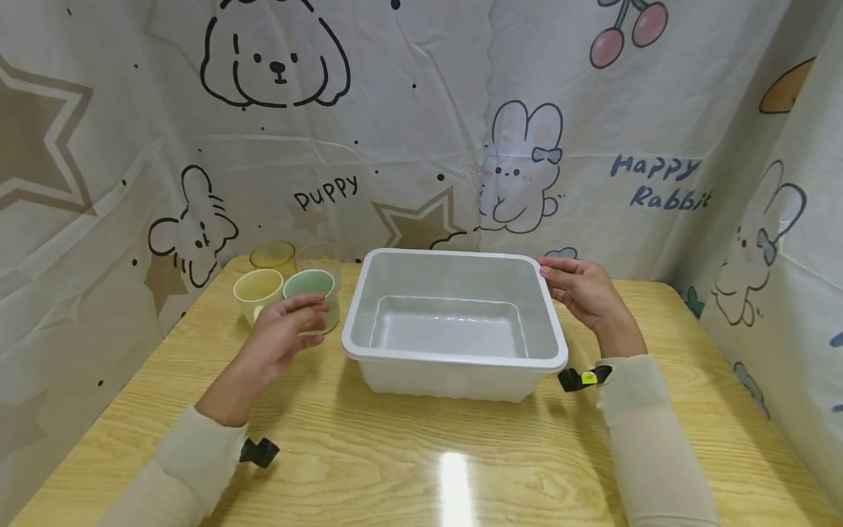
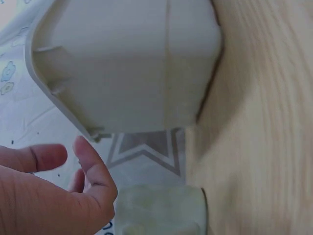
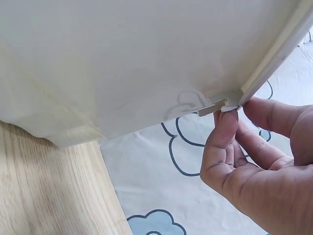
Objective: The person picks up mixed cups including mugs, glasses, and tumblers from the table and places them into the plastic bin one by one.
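A white plastic tub [image 1: 454, 378], rectangular with a rolled rim, stands on the wooden table in the head view. At its back right corner, my right hand [image 1: 586, 294] pinches the rim between thumb and fingers. The right wrist view shows the fingertips [image 3: 227, 122] at a small tab under that corner. My left hand [image 1: 279, 337] is off the tub's left side, thumb and fingers apart and holding nothing. It overlaps a pale green cup [image 1: 309, 281] in the head view. In the left wrist view, the index finger comes close to the tub's rim [image 2: 58, 103].
Left of the tub, a cream yellow mug [image 1: 253, 287] stands beside the green cup. Behind them are an amber glass [image 1: 272, 256] and a clear glass [image 1: 320, 256]. A printed curtain [image 1: 421, 146] surrounds the table [image 1: 369, 454] at the back and sides.
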Tool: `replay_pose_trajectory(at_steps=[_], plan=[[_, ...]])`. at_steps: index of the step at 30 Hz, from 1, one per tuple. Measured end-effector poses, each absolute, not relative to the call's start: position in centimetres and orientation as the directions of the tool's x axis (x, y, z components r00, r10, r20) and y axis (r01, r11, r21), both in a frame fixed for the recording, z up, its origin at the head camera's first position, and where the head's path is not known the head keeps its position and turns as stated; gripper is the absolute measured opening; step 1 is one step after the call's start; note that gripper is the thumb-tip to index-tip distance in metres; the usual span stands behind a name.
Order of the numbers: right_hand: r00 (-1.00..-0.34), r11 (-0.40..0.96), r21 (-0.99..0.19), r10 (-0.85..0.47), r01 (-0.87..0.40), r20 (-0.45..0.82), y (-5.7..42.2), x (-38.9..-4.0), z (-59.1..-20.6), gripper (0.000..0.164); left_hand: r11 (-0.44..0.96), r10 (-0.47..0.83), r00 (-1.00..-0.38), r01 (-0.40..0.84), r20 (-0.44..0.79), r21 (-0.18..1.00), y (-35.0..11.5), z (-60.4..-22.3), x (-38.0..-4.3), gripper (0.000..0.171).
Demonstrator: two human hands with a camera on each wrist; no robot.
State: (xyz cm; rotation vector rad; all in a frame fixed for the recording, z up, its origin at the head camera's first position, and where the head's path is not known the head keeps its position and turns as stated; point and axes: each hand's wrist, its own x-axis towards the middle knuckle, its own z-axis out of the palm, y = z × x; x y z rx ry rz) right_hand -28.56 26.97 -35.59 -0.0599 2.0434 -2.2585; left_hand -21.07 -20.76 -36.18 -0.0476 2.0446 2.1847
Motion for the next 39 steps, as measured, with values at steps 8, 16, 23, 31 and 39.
replay_pose_trajectory(at_steps=[8,16,23,31,39], plan=[[-0.995,-0.074,-0.996,-0.087,0.055,-0.048,26.9,-28.4,-35.5,0.036,0.065,-0.015,-0.995,-0.101,-0.101,0.993,-22.8,-37.4,-21.1,0.046],[-0.995,-0.085,-0.995,-0.086,0.049,-0.042,26.9,-28.3,-35.5,0.035,0.1,-0.064,-0.991,-0.126,-0.12,0.987,-23.7,-37.7,-20.9,0.041],[-0.996,-0.086,-0.996,-0.081,0.036,-0.029,26.8,-28.4,-35.7,0.036,0.172,-0.089,-0.99,-0.127,-0.113,0.977,-24.7,-38.2,-20.8,0.045],[-0.997,-0.09,-0.996,-0.076,0.026,-0.019,26.8,-28.5,-35.8,0.036,0.197,-0.061,-0.989,-0.142,-0.132,0.97,-25.2,-38.5,-20.9,0.046],[-0.997,-0.079,-0.997,-0.07,0.026,-0.021,26.7,-28.5,-35.8,0.036,0.166,0.044,-0.981,-0.179,-0.189,0.97,-25.0,-38.8,-21.0,0.044]])
